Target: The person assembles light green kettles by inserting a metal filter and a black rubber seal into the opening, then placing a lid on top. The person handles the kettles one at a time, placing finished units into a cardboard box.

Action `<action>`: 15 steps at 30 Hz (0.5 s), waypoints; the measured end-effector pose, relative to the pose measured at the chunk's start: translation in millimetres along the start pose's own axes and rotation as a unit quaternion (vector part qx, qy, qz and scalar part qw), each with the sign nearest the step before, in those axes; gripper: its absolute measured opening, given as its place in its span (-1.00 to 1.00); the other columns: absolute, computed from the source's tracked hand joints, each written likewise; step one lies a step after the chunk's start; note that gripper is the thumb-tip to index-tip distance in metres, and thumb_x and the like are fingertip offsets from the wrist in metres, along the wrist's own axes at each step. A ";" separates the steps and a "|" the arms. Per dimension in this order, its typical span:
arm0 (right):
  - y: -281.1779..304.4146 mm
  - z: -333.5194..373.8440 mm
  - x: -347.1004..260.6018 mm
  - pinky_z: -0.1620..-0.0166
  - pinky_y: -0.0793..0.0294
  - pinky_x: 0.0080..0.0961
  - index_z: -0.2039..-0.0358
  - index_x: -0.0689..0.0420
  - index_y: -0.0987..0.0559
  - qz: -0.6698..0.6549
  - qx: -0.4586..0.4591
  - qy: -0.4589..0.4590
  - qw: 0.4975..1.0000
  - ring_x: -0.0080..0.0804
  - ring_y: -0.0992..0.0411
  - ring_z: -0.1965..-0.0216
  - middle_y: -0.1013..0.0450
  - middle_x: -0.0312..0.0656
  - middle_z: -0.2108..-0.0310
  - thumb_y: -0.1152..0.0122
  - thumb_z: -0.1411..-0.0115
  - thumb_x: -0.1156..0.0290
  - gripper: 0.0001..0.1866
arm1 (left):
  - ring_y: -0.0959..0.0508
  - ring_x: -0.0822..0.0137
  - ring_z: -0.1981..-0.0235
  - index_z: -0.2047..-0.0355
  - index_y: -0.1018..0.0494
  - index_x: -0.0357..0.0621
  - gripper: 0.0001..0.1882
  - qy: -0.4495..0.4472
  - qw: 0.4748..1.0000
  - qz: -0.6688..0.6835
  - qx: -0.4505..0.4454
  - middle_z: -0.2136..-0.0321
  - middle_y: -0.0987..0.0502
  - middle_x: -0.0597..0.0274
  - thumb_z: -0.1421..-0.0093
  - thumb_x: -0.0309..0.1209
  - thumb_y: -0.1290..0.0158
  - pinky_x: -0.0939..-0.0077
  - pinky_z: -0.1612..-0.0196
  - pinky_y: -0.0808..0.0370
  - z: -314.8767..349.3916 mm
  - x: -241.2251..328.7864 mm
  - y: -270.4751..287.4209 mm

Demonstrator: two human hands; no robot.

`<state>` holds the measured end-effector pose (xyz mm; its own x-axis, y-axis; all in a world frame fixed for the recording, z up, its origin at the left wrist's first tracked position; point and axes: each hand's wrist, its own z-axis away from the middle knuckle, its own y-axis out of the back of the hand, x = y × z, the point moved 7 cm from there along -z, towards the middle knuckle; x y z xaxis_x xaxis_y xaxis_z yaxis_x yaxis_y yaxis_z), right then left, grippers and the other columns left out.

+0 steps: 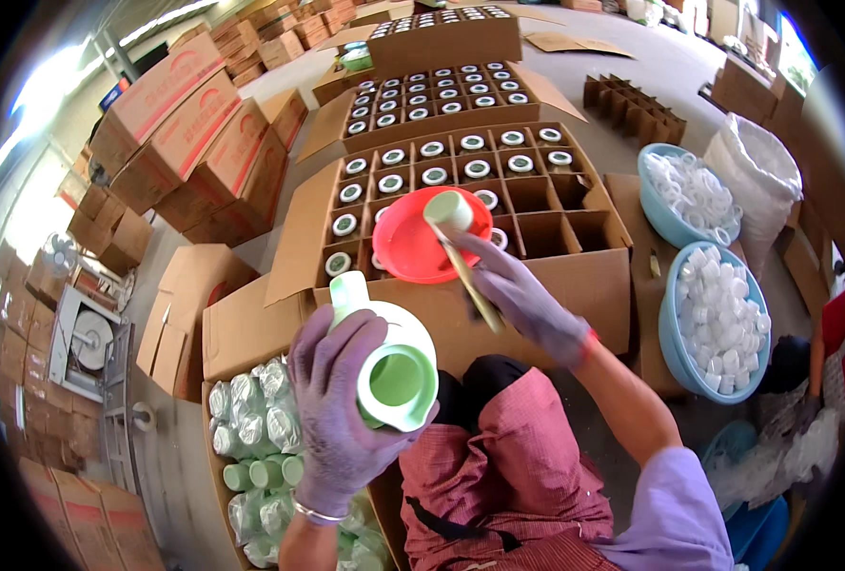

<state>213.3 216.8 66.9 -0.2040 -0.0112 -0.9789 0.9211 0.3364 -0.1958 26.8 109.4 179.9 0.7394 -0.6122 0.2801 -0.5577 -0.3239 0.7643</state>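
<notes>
My left hand (pixel 346 400), in a grey-purple glove, grips a pale green plastic jug (pixel 403 333) with a handle and spout, tilted so that its mouth faces up toward me. My gloved right hand (pixel 522 290) is closed round a flat tan strip-like tool (pixel 475 290), whose exact kind I cannot make out. A small pale green cup (pixel 448 209) is at its fingertips, over a shallow red plastic bowl (pixel 408 243). The bowl rests on the divided carton (pixel 546 285), among white-topped jars (pixel 434 176) in its compartments.
An open box of bagged green jugs (pixel 268 471) stands at lower left. On the right are blue basins of white rings (pixel 691 190) and white caps (pixel 722 324), beside a white sack (pixel 756 176). More filled cartons (pixel 446 48) stand ahead; stacked cartons (pixel 189 124) line the left.
</notes>
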 end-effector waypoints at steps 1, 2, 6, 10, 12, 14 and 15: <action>3.9 37.1 1.0 0.34 -0.43 -0.60 -0.33 0.15 -0.24 -0.081 0.039 -0.004 0.996 -0.55 -0.42 0.44 -0.41 -0.26 0.39 0.11 -0.30 0.38 -0.43 | -0.32 -0.12 -0.18 -0.13 -0.34 -0.18 -0.13 -0.030 0.999 -0.030 -0.003 -0.08 -0.42 0.06 0.20 -0.24 -0.47 -0.02 -0.24 -0.26 -2.6 13.1 -5.9; 12.1 75.4 -8.2 0.39 -0.41 -0.63 -0.33 0.14 -0.25 -0.024 0.077 -0.017 0.997 -0.57 -0.38 0.50 -0.38 -0.30 0.44 0.13 -0.30 0.36 -0.44 | -0.31 -0.13 -0.19 -0.14 -0.34 -0.17 -0.11 -0.038 0.999 -0.025 -0.005 -0.08 -0.42 0.07 0.21 -0.23 -0.47 -0.03 -0.24 -0.26 -5.5 24.0 -13.7; 21.2 182.0 -12.8 0.51 -0.29 -0.68 -0.29 0.15 -0.27 -0.101 0.147 -0.070 0.981 -0.67 -0.28 0.59 -0.37 -0.35 0.48 -0.03 -0.29 0.46 -0.46 | -0.30 -0.05 -0.20 -0.08 -0.41 -0.09 -0.23 -0.085 0.996 0.021 -0.019 -0.07 -0.43 0.17 0.16 -0.16 -0.41 -0.11 -0.27 -0.16 -13.1 66.2 -51.6; 19.5 240.1 -8.0 0.45 -0.36 -0.71 -0.29 0.15 -0.26 -0.109 0.119 -0.044 0.986 -0.69 -0.37 0.53 -0.48 -0.29 0.44 -0.01 -0.33 0.48 -0.48 | -0.27 -0.03 -0.24 -0.08 -0.42 -0.02 -0.26 -0.137 0.990 -0.025 -0.026 -0.09 -0.42 0.28 0.14 -0.18 -0.39 -0.16 -0.31 -0.07 -18.4 107.3 -76.5; 20.1 251.5 0.7 0.42 -0.45 -0.63 -0.28 0.17 -0.28 -0.124 0.112 -0.021 0.986 -0.63 -0.45 0.52 -0.52 -0.25 0.40 0.06 -0.35 0.50 -0.52 | -0.27 -0.03 -0.25 -0.09 -0.43 0.00 -0.27 -0.162 0.984 -0.068 -0.033 -0.09 -0.41 0.29 0.15 -0.20 -0.39 -0.19 -0.33 -0.04 -19.6 124.1 -84.3; 22.3 256.6 5.0 0.40 -0.49 -0.59 -0.26 0.18 -0.30 -0.093 0.104 -0.011 0.990 -0.60 -0.48 0.52 -0.53 -0.22 0.38 0.05 -0.35 0.50 -0.54 | -0.25 -0.02 -0.27 -0.09 -0.44 0.05 -0.30 -0.172 0.980 -0.091 -0.033 -0.10 -0.41 0.34 0.14 -0.24 -0.36 -0.26 -0.36 0.04 -19.3 136.0 -91.2; 24.4 257.8 2.9 0.40 -0.49 -0.58 -0.25 0.18 -0.32 -0.064 0.094 -0.011 0.993 -0.59 -0.49 0.52 -0.53 -0.20 0.37 0.04 -0.34 0.50 -0.55 | -0.23 -0.02 -0.28 -0.11 -0.42 0.05 -0.27 -0.188 0.974 -0.121 -0.042 -0.11 -0.40 0.33 0.14 -0.25 -0.37 -0.24 -0.37 0.05 -18.3 140.3 -94.4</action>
<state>320.6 -17.8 44.3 -0.3188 -0.0639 -0.9457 0.9341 0.1481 -0.3249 190.1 67.3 157.7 0.6461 -0.7515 -0.1336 -0.3404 -0.4403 0.8308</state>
